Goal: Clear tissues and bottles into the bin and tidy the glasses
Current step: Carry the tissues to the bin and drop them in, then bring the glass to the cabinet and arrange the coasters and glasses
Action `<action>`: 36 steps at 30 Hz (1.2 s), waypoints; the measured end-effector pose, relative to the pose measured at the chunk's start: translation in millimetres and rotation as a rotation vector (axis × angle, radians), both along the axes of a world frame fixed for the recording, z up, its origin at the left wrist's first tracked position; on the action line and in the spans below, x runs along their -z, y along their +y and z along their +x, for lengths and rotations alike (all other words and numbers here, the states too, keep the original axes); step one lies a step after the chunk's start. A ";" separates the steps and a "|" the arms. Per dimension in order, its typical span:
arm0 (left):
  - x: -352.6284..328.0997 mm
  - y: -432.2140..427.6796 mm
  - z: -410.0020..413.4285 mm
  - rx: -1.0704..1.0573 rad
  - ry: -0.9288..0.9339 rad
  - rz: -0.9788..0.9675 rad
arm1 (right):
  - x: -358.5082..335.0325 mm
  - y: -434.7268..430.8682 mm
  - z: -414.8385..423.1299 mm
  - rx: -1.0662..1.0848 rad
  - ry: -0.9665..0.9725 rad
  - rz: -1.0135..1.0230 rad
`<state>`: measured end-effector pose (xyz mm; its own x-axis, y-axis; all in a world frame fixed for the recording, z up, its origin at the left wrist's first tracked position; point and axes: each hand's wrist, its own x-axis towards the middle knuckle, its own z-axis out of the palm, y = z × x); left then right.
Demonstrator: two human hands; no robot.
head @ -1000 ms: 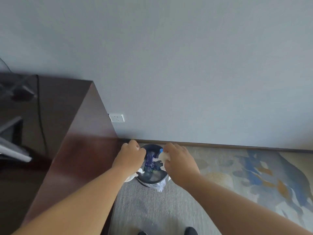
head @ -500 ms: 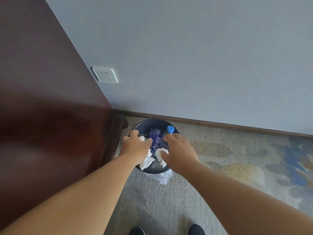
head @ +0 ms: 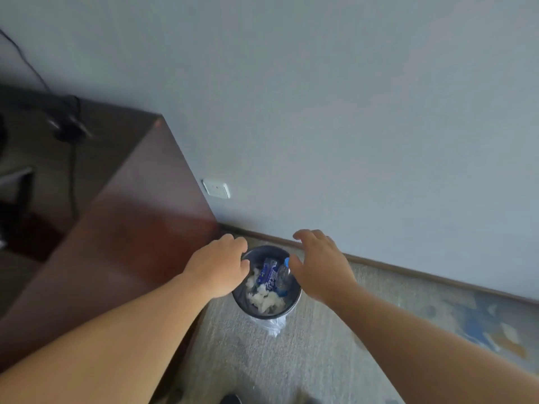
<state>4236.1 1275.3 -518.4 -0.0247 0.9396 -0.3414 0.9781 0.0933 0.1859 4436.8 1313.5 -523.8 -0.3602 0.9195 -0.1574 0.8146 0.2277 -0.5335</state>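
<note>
A small round dark bin with a clear liner stands on the carpet beside the wall. Inside lie crumpled white tissues and a clear plastic bottle with a blue label and blue cap. My left hand hovers over the bin's left rim, fingers loosely curled, holding nothing. My right hand is above the bin's right rim with fingers spread and nothing in it. No glasses are in view.
A dark red-brown wooden cabinet stands directly left of the bin, with a black cable on its top. A white wall socket sits above the skirting. Patterned grey carpet stretches right.
Both hands have lifted up and apart from inside the bin, leaving the tissues and bottle in it. The view has tilted up and back.
</note>
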 end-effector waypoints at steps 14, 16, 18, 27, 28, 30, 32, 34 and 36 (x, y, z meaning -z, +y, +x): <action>-294.6 -96.7 13.1 -0.102 0.172 0.355 | -283.1 -45.1 -16.7 -0.336 0.078 0.334; -317.5 -128.4 6.8 -0.143 0.207 0.377 | -303.9 -69.6 -23.5 -0.383 0.097 0.362; -338.4 -163.1 0.5 -0.191 0.230 0.405 | -321.5 -95.8 -30.2 -0.419 0.103 0.388; -383.2 -363.8 -12.9 -0.506 0.298 0.422 | -370.4 -249.1 -70.5 -0.658 0.163 0.426; -387.4 -386.2 -15.0 -0.548 0.310 0.415 | -374.5 -267.1 -78.4 -0.695 0.178 0.435; -398.6 -428.7 -21.2 -0.632 0.320 0.399 | -383.7 -300.4 -96.2 -0.758 0.209 0.435; -408.9 -467.9 -29.9 -0.715 0.324 0.398 | -393.3 -329.2 -117.1 -0.830 0.224 0.433; -414.9 -503.3 -40.0 -0.789 0.331 0.384 | -402.1 -354.4 -138.7 -0.899 0.231 0.422; -417.7 -537.5 -50.0 -0.867 0.349 0.358 | -408.2 -377.9 -162.0 -0.980 0.238 0.411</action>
